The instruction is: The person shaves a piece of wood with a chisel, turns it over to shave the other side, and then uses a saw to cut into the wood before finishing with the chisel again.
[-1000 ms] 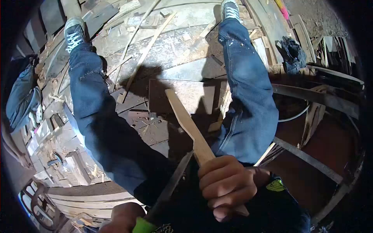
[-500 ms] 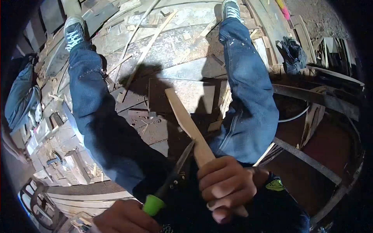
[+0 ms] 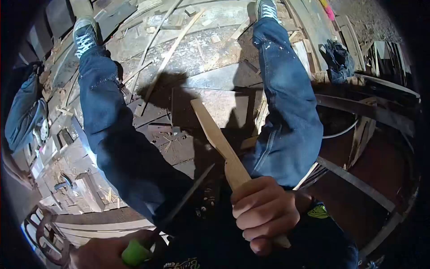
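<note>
My right hand (image 3: 264,215) is wrapped round the lower end of a pale wooden piece (image 3: 214,134), which points up and to the left and has a notch along its left edge. At the bottom left, my left hand (image 3: 105,251) is closed on the green handle of a knife (image 3: 135,252). Its long blade slants up to the right, and the tip stands just left of the wood, apart from it. Part of my left hand is dark and cut off by the lower edge.
My outstretched legs frame a board (image 3: 219,105) on the floor. Wood strips (image 3: 172,49) and offcuts lie around. A black plastic bag (image 3: 339,60) is at the upper right. Another person's leg (image 3: 24,112) shows at far left, above a hammer-like tool (image 3: 65,183).
My left hand and the knife have moved down and left, and the blade has come away from the wood. My right hand with the wood has shifted slightly right.
</note>
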Demonstrator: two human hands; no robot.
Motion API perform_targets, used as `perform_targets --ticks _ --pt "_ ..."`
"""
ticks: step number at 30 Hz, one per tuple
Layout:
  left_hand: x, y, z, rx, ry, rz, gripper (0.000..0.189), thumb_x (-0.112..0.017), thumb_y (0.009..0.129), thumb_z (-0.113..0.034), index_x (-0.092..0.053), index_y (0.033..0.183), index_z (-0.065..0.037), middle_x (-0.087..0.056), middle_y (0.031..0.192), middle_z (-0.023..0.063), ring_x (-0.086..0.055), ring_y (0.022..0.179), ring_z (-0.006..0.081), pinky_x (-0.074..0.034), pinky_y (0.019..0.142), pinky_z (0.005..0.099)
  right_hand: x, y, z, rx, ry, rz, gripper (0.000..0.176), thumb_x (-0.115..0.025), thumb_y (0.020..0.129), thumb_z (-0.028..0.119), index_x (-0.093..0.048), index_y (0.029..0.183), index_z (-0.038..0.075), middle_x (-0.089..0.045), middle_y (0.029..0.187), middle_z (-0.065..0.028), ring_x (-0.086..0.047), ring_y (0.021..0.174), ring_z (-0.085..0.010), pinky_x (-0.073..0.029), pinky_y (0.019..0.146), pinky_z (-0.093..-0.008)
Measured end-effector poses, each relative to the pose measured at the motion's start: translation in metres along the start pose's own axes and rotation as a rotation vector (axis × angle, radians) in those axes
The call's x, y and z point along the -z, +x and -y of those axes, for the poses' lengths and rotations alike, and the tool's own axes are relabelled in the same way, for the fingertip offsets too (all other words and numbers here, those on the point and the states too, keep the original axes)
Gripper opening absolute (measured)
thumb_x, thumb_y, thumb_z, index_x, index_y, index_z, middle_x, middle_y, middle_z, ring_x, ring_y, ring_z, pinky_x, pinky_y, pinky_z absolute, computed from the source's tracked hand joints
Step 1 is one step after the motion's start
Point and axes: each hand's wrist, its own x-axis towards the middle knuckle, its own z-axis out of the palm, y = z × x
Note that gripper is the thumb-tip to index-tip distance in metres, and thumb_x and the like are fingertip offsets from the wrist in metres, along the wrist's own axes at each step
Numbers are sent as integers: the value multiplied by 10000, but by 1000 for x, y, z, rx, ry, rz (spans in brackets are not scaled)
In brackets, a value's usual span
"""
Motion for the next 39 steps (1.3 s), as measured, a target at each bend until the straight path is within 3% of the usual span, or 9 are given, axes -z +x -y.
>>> perform_targets --ticks 5,9,13,19,23,24,31,35,39 --pt "12 13 -4 239 21 157 251 -633 870 -188 -545 640 -142 -566 580 16 -568 443 152 -485 432 342 -3 -3 1 5 -16 -87 269 -618 845 159 -587 603 44 -610 630 -80 -588 498 -194 -512 470 -340" --pt "4 9 -15 22 30 14 266 -644 882 -259 -594 661 -120 -598 588 48 -596 485 182 -502 495 334 -3 0 1 -17 -19 15 254 -625 843 163 -587 616 56 -608 635 -69 -581 494 -186 -521 480 -342" --pt "14 4 4 170 45 218 313 -656 894 -330 -643 683 -99 -630 596 81 -623 528 211 -519 558 325 -3 -5 1 -9 11 -15 247 -613 859 151 -590 630 58 -600 643 -65 -586 514 -185 -514 483 -339" --pt "6 8 -19 -47 62 -80 351 -642 898 -309 -587 620 -102 -569 544 47 -544 440 161 -472 461 317 -5 -1 1 -32 1 18 241 -629 836 137 -581 621 37 -580 624 -62 -580 519 -188 -499 475 -339" --pt "3 5 3 176 109 -4 385 -633 900 -296 -550 578 -105 -528 509 24 -491 382 127 -441 396 311 0 -2 2 -25 11 -10 227 -643 803 140 -590 603 48 -595 622 -68 -586 516 -187 -510 493 -338" --pt "7 8 10 99 74 31 339 -615 872 -150 -476 564 -125 -509 499 2 -472 373 94 -419 385 276 -1 -2 2 -29 11 -19 221 -645 798 141 -594 601 55 -598 618 -69 -585 510 -186 -515 499 -337" --pt "3 9 -15 -161 64 -134 357 -611 891 -152 -436 581 -167 -515 514 -49 -478 416 5 -372 409 203 1 3 3 -60 5 111 173 -641 810 141 -606 663 56 -614 681 -78 -608 565 -178 -531 540 -332" --pt "14 6 3 57 -23 118 251 -655 880 -198 -557 658 -136 -516 540 -18 -499 427 67 -386 450 202 -9 -5 1 -8 -18 -6 191 -631 820 148 -596 660 50 -615 685 -70 -612 556 -180 -527 519 -333" --pt "-4 -7 -8 6 139 -38 231 -662 871 -162 -569 665 -117 -513 533 -21 -499 424 60 -384 436 203 -10 -3 3 -13 -25 57 194 -612 834 145 -601 665 53 -610 679 -59 -611 550 -185 -528 516 -329"
